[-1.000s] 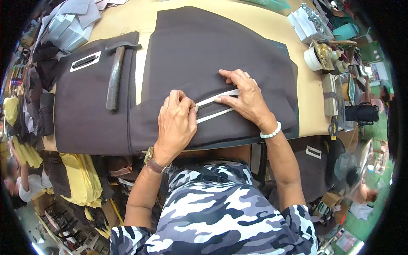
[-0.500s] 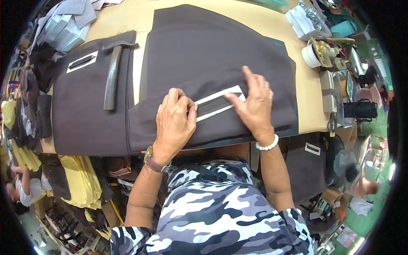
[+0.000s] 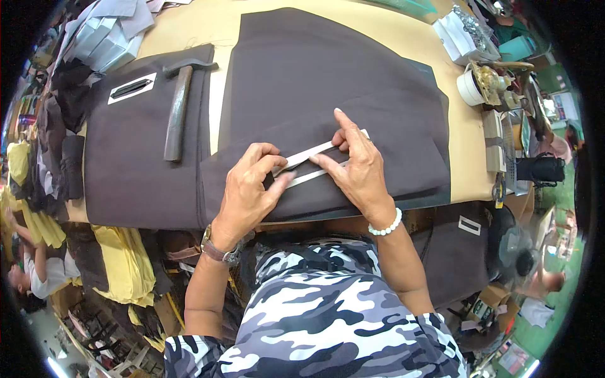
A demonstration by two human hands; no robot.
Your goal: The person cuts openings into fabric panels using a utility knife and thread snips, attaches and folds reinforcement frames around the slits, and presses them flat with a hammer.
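A dark brown cloth panel (image 3: 296, 75) lies across the table, bearing a slim white rectangular frame (image 3: 309, 153) with a dark slot inside. At the frame's left end is my left hand (image 3: 249, 183), its thumb and fingertips a little apart on either side of the slot. My right hand (image 3: 359, 167) rests over the right part, thumb on the dark cloth in the slot, one finger stretched out and the others bent. Part of the frame is hidden under the right hand. To the left, a hammer (image 3: 179, 116) lies on a folded dark cloth (image 3: 138, 176).
A small white frame with a black insert (image 3: 131, 89) sits on the left cloth. Papers (image 3: 101, 41) are piled at the back left; a white cup (image 3: 469, 88) and boxes line the right edge. Below the table hangs yellow cloth (image 3: 125, 264). Another person (image 3: 44, 274) is at the far left.
My right hand has moved left and down, bringing its thumb into the slot near the left hand. My left hand's fingers have spread from a pinch. The whole view has shifted slightly.
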